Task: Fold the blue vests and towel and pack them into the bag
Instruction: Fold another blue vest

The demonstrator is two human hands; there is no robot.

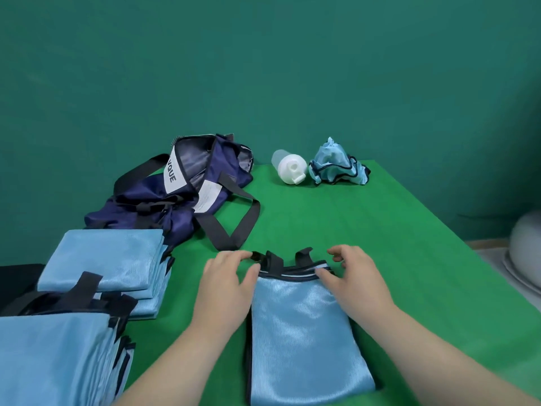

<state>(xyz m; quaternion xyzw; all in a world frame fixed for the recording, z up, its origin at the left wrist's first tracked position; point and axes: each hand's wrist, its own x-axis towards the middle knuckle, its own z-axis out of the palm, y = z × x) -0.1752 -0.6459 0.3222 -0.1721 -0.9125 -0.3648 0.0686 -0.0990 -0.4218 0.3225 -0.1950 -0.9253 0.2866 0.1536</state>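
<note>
Pinching the far, dark-trimmed edge of the shiny light-blue fabric vest (pixel 304 332), which lies flat on the green table (pixel 380 230), the left hand (pixel 225 282) and right hand (pixel 351 276) curl round it. It looks light, limp and slippery, so it is best held at the corners.

"QUE" – end of cut-off word, white panel (pixel 170 175) on navy bag (pixel 152 213).
</note>
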